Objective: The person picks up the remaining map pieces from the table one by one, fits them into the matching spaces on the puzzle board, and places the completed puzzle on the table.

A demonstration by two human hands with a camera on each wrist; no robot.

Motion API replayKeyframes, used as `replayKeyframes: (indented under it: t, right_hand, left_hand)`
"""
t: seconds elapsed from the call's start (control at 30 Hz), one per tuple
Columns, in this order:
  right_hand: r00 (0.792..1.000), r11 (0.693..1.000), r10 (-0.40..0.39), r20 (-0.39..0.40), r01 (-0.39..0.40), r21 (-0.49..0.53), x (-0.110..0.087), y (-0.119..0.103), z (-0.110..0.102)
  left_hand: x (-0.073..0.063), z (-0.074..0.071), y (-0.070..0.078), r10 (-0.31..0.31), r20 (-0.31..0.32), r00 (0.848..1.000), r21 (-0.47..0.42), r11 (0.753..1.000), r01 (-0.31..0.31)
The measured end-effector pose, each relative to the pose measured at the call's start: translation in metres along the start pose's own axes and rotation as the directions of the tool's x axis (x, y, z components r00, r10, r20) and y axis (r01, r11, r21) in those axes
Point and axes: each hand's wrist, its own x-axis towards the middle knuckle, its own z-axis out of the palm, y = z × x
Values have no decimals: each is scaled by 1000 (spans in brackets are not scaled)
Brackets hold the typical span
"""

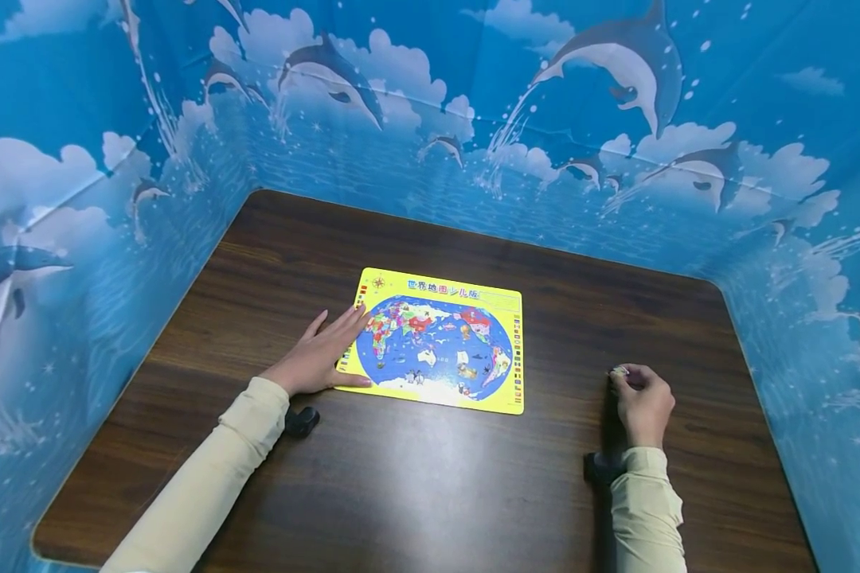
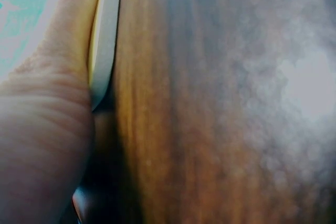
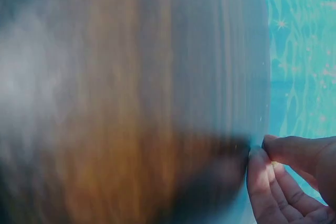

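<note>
A yellow-bordered world map board [image 1: 440,402] with a blue oval map, flags and Chinese lettering lies flat on the dark wooden table. My left hand [image 1: 326,350] rests over its left edge, fingers spread and straight, thumb along the lower left corner. In the left wrist view the thumb side of that hand lies against the board's pale, thick edge [image 2: 107,35]. Off to the board's right, my right hand [image 1: 643,398] pinches a small light-coloured piece [image 1: 619,371] between thumb and fingertips, low over the table. Most of that piece is hidden by the fingers, so I cannot tell its kind.
The wooden table [image 1: 430,493] has rounded corners and a glare patch below the board. Blue dolphin-print cloth [image 1: 416,159] stands close around its back and sides. A small black device [image 1: 302,422] sits at the left wrist, another [image 1: 602,469] at the right.
</note>
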Motion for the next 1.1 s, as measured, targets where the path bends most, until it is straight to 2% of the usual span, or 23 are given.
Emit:
replayKeyframes:
  t: [0.2, 0.37, 0.43, 0.6, 0.8, 0.87, 1.1]
  right_hand:
    - [999, 991, 28, 39, -33, 131, -1, -6, 4]
    - [995, 944, 60, 83, -83, 318, -1, -13, 7]
    - [993, 928, 58, 101, -91, 361, -1, -16, 8]
    - [989, 902, 43, 142, -100, 420, -2, -22, 12]
    - [973, 826, 77, 216, -184, 533, -6, -34, 19]
    - [969, 811, 90, 229, -205, 547, -6, -38, 20]
    - [958, 792, 94, 272, -237, 562, -8, -49, 26]
  left_hand:
    - [1, 0, 1, -5, 11, 1000, 4, 1000, 5]
    - [0, -1, 1, 2, 12, 1000, 0, 1000, -2]
    - [0, -1, 1, 6, 11, 1000, -2, 1000, -6]
    - [1, 0, 0, 3, 17, 1000, 3, 1000, -3]
    - [1, 0, 0, 6, 14, 1000, 4, 1000, -6]
    - [1, -1, 0, 8, 11, 1000, 6, 1000, -8]
    - [0, -2, 1, 23, 4, 1000, -9, 1000, -23]
